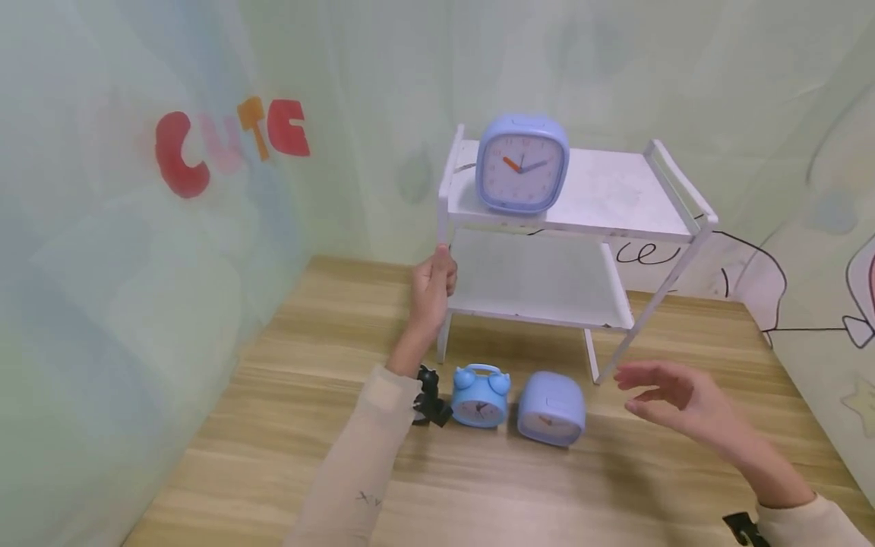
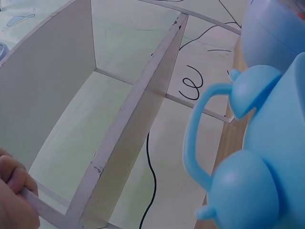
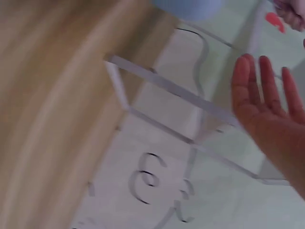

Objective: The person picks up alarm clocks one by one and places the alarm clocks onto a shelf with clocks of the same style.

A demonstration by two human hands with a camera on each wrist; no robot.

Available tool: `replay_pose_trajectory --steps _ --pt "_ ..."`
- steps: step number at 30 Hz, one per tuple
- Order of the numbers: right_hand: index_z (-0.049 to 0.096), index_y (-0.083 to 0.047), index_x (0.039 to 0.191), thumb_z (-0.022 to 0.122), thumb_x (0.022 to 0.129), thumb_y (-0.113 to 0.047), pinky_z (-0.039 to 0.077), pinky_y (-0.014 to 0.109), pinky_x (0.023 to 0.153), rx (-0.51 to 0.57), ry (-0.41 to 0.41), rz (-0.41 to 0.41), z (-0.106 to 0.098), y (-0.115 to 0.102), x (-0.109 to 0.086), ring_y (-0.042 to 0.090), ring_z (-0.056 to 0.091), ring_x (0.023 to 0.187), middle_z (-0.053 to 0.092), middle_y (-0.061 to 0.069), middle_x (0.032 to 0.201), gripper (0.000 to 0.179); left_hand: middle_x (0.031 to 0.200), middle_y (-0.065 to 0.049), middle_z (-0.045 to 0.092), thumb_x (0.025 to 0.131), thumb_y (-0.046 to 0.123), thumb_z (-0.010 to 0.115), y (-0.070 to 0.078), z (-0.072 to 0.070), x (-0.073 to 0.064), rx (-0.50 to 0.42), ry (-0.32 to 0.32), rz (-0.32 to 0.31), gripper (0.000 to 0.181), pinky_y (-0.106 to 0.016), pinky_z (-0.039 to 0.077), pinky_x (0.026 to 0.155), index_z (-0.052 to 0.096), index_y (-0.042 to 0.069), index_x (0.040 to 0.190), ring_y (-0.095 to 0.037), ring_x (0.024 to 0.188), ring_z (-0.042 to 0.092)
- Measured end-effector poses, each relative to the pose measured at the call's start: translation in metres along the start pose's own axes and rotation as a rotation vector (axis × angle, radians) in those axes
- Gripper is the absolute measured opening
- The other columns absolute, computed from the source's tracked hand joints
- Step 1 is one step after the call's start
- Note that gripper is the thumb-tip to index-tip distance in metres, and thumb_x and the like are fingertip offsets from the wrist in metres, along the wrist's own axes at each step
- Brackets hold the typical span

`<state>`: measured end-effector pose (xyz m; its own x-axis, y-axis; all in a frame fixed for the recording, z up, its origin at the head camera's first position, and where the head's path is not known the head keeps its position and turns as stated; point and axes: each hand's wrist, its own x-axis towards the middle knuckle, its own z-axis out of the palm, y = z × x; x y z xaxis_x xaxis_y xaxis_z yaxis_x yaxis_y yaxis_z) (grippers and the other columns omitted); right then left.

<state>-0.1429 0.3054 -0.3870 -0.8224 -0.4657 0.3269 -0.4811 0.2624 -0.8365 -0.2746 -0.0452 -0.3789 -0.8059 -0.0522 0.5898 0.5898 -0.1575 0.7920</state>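
Observation:
A white two-tier shelf (image 1: 601, 190) stands on the wooden surface. My left hand (image 1: 432, 285) grips its front left post, between the two tiers. Beside the shelf's right leg, my right hand (image 1: 673, 399) hangs in the air with fingers loosely extended, apart from the frame; the right wrist view shows the palm (image 3: 267, 114) with nothing in it. A square lavender clock (image 1: 522, 171) stands on the top tier, toward the left. In front of the shelf are a blue twin-bell alarm clock (image 1: 481, 399) and a second lavender clock (image 1: 551, 410).
The wooden surface (image 1: 273, 425) is bounded by a pale green wall (image 1: 369, 114) with "CUTE" lettering (image 1: 287, 128) on the left. Black line drawings (image 1: 645, 253) mark the wall behind the shelf. Black wrist gear (image 1: 431, 399) sits close to the blue clock.

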Motion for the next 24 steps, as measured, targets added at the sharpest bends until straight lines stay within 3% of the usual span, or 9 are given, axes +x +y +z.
replay_pose_trajectory --steps 4,8,15,20,24 --pt "0.052 0.014 0.126 0.068 0.082 0.02 0.054 0.029 0.086 0.099 -0.074 -0.012 0.01 0.03 -0.006 0.017 0.062 0.115 0.064 0.005 0.126 0.048 0.054 0.007 0.03 0.109 0.038 0.037 0.0 0.001 0.001 -0.003 0.002 0.011 0.061 -0.023 0.02 0.047 0.033 -0.004 0.066 -0.009 0.049 0.026" --pt "0.043 0.015 0.134 0.071 0.081 0.017 0.052 0.032 0.093 0.164 -0.082 0.022 0.024 0.051 -0.008 0.015 0.056 0.124 0.057 0.0 0.137 0.06 0.053 0.006 0.03 0.102 0.058 0.04 -0.001 0.001 0.001 0.012 0.008 -0.003 0.07 -0.023 0.02 0.048 0.033 -0.001 0.065 -0.009 0.049 0.026" --pt "0.028 0.017 0.144 0.067 0.084 0.017 0.049 0.04 0.098 0.333 -0.135 0.088 0.043 0.072 -0.007 0.013 0.048 0.132 0.039 0.024 0.15 0.072 0.053 0.007 0.03 0.11 0.016 0.034 0.001 0.004 0.003 -0.02 0.017 -0.043 0.048 -0.021 0.02 0.047 0.032 -0.004 0.066 -0.007 0.048 0.026" --pt "0.02 0.009 0.152 0.07 0.085 0.01 0.044 0.035 0.101 0.421 -0.182 0.206 0.05 0.078 -0.002 0.011 0.043 0.134 0.027 0.025 0.156 0.083 0.053 0.006 0.029 0.11 0.019 0.034 0.001 0.003 0.004 -0.028 0.022 -0.035 0.051 -0.021 0.019 0.046 0.031 -0.007 0.066 -0.007 0.048 0.025" --pt "0.015 0.004 0.155 0.069 0.085 0.009 0.044 0.035 0.102 0.472 -0.2 0.274 0.053 0.085 0.0 0.015 0.042 0.134 0.027 0.02 0.156 0.088 0.054 0.006 0.029 0.109 0.031 0.037 -0.001 0.003 0.002 -0.019 0.018 -0.018 0.054 -0.022 0.018 0.046 0.033 0.003 0.063 -0.007 0.048 0.025"
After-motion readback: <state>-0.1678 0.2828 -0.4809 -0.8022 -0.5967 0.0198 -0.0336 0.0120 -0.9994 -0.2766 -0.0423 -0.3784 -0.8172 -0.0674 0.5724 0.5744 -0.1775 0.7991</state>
